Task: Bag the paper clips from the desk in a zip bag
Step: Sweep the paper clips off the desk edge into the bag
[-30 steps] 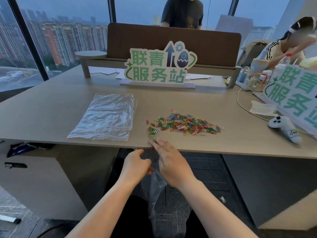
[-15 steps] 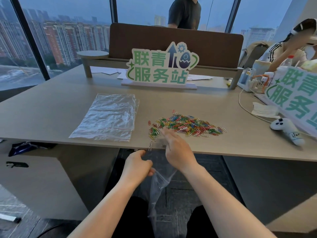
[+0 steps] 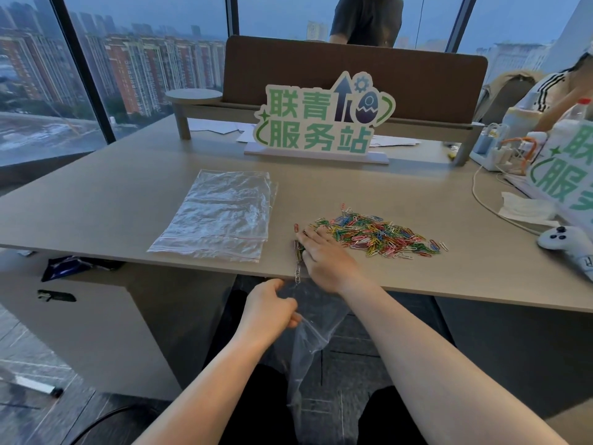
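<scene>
A pile of coloured paper clips (image 3: 375,234) lies on the desk (image 3: 96,213) near its front edge. My right hand (image 3: 324,255) rests palm down on the pile's left end, fingers over a few clips. A short string of clips (image 3: 297,263) trails from under it to the desk edge. My left hand (image 3: 269,311) is below the edge, pinching the mouth of a clear zip bag (image 3: 313,342) that hangs down toward the floor.
A stack of spare zip bags (image 3: 221,213) lies flat to the left of the pile. A green sign (image 3: 324,118) stands behind. At the right are a white controller (image 3: 564,240), a cable, tissue and a seated person; another person stands behind the divider.
My right hand has moved from the bag mouth at the desk edge up onto the left end of the clip pile. My left hand has kept the bag below the edge.
</scene>
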### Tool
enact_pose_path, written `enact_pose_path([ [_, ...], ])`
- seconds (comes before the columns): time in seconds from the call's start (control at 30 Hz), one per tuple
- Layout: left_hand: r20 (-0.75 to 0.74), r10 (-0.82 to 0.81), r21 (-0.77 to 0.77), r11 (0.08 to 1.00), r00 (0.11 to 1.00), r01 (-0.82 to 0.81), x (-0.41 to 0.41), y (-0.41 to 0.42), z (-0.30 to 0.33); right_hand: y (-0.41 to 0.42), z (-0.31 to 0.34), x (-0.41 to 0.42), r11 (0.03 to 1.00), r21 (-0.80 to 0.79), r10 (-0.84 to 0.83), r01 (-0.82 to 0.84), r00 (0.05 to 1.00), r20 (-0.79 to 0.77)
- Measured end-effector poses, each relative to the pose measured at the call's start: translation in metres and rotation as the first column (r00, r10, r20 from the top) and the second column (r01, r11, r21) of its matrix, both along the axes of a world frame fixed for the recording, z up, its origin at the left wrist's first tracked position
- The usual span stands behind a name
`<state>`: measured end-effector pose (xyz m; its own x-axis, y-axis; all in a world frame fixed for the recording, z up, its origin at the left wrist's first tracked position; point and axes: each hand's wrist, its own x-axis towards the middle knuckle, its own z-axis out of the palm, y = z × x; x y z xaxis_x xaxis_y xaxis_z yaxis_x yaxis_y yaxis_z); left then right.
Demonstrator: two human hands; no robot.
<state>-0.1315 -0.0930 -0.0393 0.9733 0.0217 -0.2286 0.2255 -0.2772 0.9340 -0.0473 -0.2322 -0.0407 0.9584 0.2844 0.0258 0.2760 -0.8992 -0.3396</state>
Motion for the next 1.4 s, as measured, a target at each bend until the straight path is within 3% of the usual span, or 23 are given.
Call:
enact_pose_path([
  [0.43, 0.024, 0.007, 0.03, 1.0, 1.0, -0.007, 0.0, 0.007, 0.0, 0.009, -0.002, -0.036, 0.989, 0.11, 0.093, -0.099, 0.994, 0.057],
  [0.53, 0.02, 0.01, 0.022, 1.0, 1.0, -0.011, -0.001, 0.007, 0.001, 0.003, 0.001, -0.038, 0.982, 0.178, 0.04, -0.061, 0.992, 0.12],
  [0.63, 0.017, 0.013, 0.016, 1.0, 1.0, -0.013, -0.002, 0.007, 0.003, -0.004, 0.003, -0.031, 0.993, 0.12, -0.01, -0.001, 0.996, 0.091],
  [0.87, 0.007, 0.027, 0.022, 0.999, 1.0, -0.027, -0.002, 0.01, 0.002, 0.002, -0.008, -0.036, 0.999, 0.008, 0.051, -0.052, 0.996, 0.078],
  [1.27, 0.025, 0.048, -0.005, 0.999, 0.999, -0.048, 0.005, 0.013, -0.006, 0.013, -0.013, -0.071, 0.997, 0.021, 0.071, -0.076, 0.983, 0.171],
  [1.4, 0.029, 0.047, -0.017, 0.999, 0.998, -0.047, 0.006, 0.014, -0.009, 0.015, -0.011, -0.082, 0.987, 0.136, 0.054, -0.082, 0.979, 0.195],
])
